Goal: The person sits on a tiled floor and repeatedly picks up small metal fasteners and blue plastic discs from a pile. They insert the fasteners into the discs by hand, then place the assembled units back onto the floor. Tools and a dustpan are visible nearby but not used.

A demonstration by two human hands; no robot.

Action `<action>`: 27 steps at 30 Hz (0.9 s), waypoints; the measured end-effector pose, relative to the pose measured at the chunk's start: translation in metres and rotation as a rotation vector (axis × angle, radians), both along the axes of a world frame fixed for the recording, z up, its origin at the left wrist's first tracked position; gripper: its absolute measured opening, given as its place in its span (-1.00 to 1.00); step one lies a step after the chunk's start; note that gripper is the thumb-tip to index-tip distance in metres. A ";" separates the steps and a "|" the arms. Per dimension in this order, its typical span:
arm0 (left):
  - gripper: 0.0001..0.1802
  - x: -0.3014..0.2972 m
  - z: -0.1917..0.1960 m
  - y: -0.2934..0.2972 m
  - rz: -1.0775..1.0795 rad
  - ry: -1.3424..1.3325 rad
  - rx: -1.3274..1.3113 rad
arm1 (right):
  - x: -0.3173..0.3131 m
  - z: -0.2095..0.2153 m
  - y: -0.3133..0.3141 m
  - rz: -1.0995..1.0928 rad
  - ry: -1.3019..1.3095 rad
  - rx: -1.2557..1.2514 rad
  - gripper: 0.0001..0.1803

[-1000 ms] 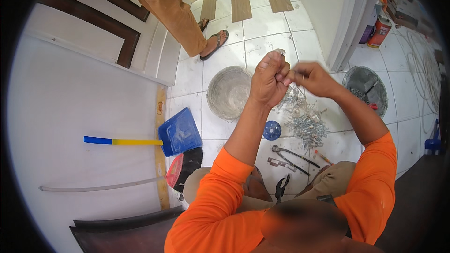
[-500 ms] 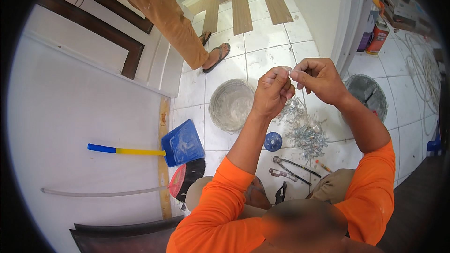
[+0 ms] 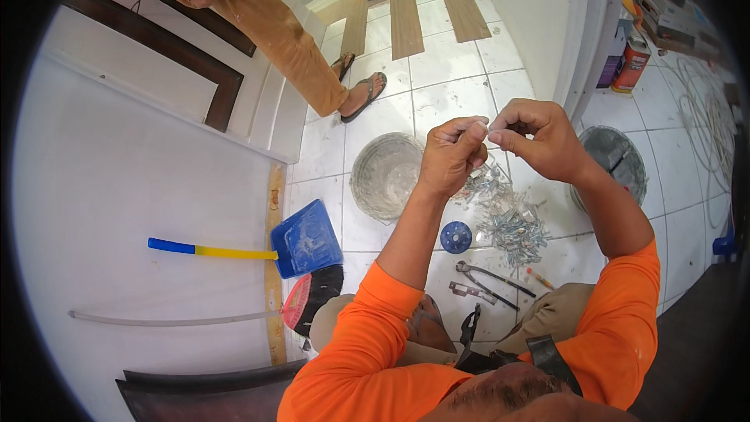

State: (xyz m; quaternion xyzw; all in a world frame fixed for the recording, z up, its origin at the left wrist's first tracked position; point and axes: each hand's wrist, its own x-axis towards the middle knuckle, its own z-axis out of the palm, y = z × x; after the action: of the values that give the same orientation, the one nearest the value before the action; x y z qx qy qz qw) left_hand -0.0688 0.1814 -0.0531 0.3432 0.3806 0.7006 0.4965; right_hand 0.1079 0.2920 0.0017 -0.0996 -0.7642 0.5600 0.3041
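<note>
- both hands are working together, raised above the tiled floor (image 3: pixel 437 70): the left hand (image 3: pixel 451 155) and the right hand (image 3: pixel 539 137) are meeting fingertip to fingertip, each with fingers pressed together and pinching a small pale fastener (image 3: pixel 486 126) between them; it is too small to tell exactly what kind it is.
- many more fasteners are lying loose in a grey pile of hardware (image 3: pixel 508 219) on the floor directly below the hands, so by my judgement the work is in its middle, with one piece in hand and most of the pile waiting.
- beside the pile, a small blue round cap (image 3: pixel 456 237) is sitting on the tile, and pliers (image 3: pixel 488 275) are lying nearer the person's knees, apart from both hands.
- a dusty bucket (image 3: pixel 385 176) is standing just left of the pile, and a second bucket (image 3: pixel 617 164) is standing toward the floor's right edge.
- a blue dustpan (image 3: pixel 306 238) with a yellow-and-blue handle is resting where the tiles meet the white panel (image 3: pixel 117 211) at the left.
- another person's leg in tan trousers (image 3: pixel 281 39) is standing at the far edge of the floor.
- compared with a second ago, the hands are sitting slightly higher and further right in view, the pinch is looking much the same, and the dustpan and buckets are lying where they were.
</note>
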 end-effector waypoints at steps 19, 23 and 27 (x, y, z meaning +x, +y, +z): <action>-0.75 0.013 0.008 0.004 0.157 0.197 -0.012 | -0.010 -0.020 0.001 -0.122 0.053 0.225 -0.95; -0.71 0.015 0.018 -0.003 0.191 0.187 0.007 | -0.010 -0.006 -0.005 -0.011 0.128 -0.021 -0.91; -0.67 0.019 0.023 0.006 0.169 0.271 -0.015 | 0.005 0.006 0.002 -0.138 0.195 0.407 -0.89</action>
State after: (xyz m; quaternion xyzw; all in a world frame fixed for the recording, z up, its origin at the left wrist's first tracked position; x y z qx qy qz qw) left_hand -0.0500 0.1874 -0.0301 0.3975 0.4768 0.6843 0.3826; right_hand 0.1128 0.2943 0.0079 -0.0335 -0.8197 0.3793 0.4279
